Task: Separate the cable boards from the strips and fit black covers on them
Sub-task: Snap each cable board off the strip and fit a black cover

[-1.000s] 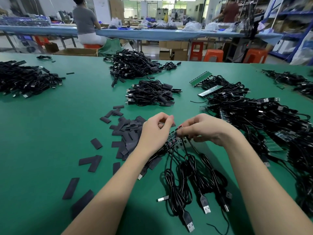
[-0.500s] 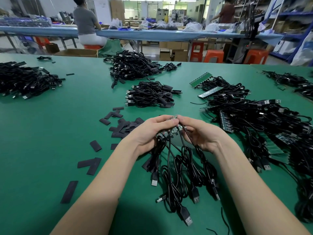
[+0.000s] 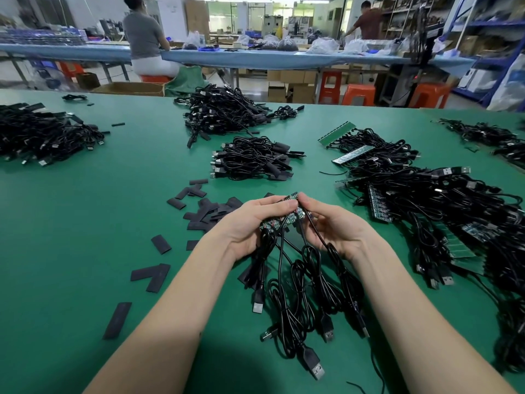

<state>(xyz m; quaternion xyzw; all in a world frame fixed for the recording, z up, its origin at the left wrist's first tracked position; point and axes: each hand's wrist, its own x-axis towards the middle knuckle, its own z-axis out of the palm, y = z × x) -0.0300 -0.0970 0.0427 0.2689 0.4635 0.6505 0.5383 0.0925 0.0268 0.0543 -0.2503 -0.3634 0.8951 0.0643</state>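
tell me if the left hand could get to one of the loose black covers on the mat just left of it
Probably not right away: the left hand and right hand both grip the strip of cable boards. The black covers lie uncovered on the green mat beside it, so once it lets go, likely yes.

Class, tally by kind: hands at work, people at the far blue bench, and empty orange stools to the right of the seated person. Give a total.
Left hand and right hand, gripping the cable boards: 2
Seated person and standing person: 2
Empty orange stools: 3
Total: 7
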